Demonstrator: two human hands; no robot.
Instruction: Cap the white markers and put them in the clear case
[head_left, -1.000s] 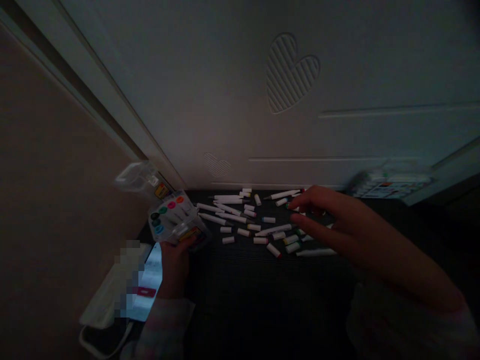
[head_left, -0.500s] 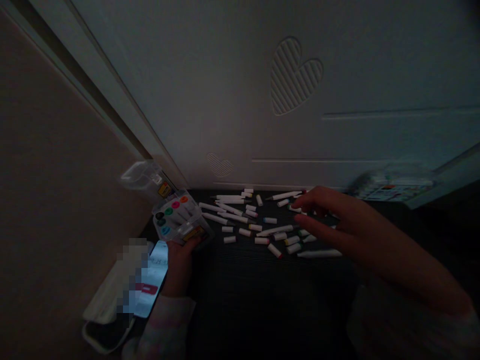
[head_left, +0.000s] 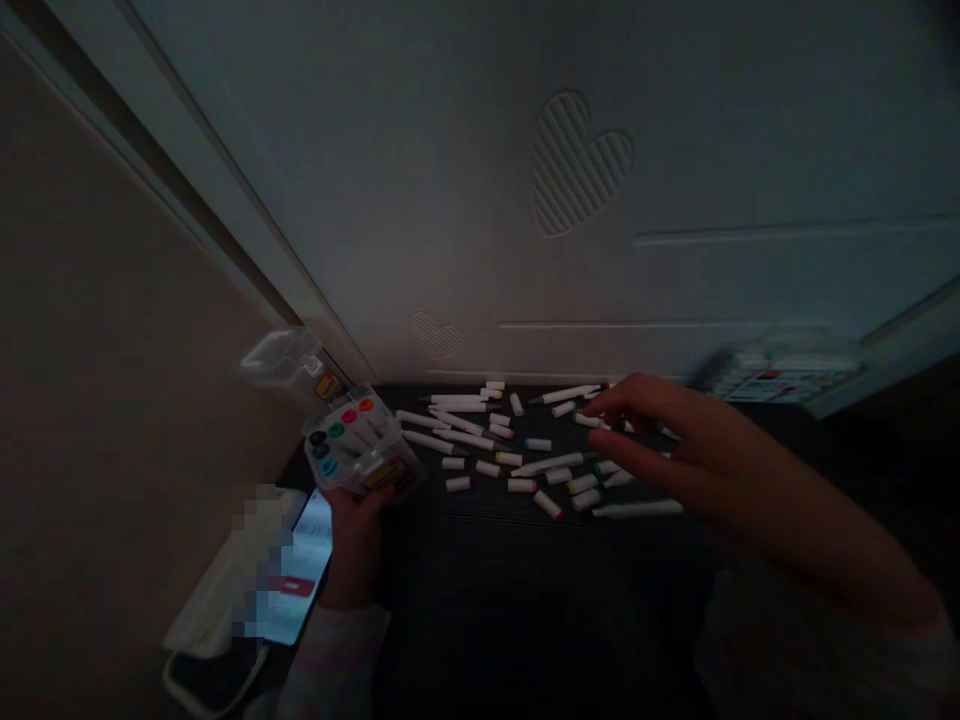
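Observation:
My left hand (head_left: pixel 358 530) grips the near side of a clear plastic marker case (head_left: pixel 397 432), its lid (head_left: pixel 281 355) flipped back. Several markers stand inside, their ends orange, pink, green, black and blue. My right hand (head_left: pixel 667 440) hovers above the loose pens, thumb and index finger apart with nothing visible between them. Near its fingertips lies a white cap (head_left: pixel 585 419), partly covered. Uncapped white markers (head_left: pixel 551 464) and loose caps (head_left: pixel 548 505) are scattered across the dark table (head_left: pixel 480 590). The hand hides some of those at the right.
A lit phone (head_left: pixel 304 560) and a pale case-like object (head_left: pixel 214 600) lie at the left. At the back right stands another clear case of markers (head_left: pixel 784 372). Behind the table rises a white panel (head_left: pixel 420 200) with embossed hearts. The scene is dim.
The view has shifted slightly. Both hands keep nearly the same pose, the left still on the case and the right still over the pens.

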